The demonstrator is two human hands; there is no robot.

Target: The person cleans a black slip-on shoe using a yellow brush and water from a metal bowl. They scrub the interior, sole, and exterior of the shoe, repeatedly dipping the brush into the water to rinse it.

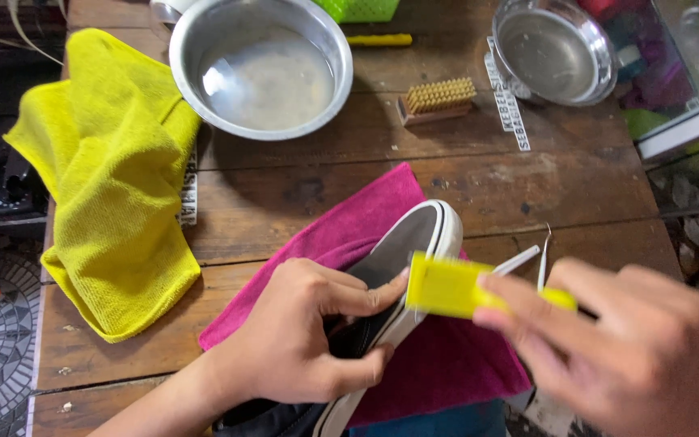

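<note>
**Brushing the shoe's side: steady grip, short strokes**

We have the left hand low in the frame, its fingers closed around the opening of a grey slip-on shoe with a white sole rim, thumb pressed against the upper. The shoe lies tilted on a magenta cloth at the lower centre of the tabletop, toe pointing up and to the right. Our right hand, blurred at lower right, has its fingers clamped on a yellow brush whose head meets the shoe's side near the sole.

To do this well, we judge that the holding hand should stay firm so the shoe does not roll, and that the brush head should sit flat against the rim rather than on an edge. Keeping the work over the cloth catches drips.

Near the top stand a steel bowl of cloudy water, a wooden brush, a second steel bowl, and a yellow cloth at upper left.
</note>
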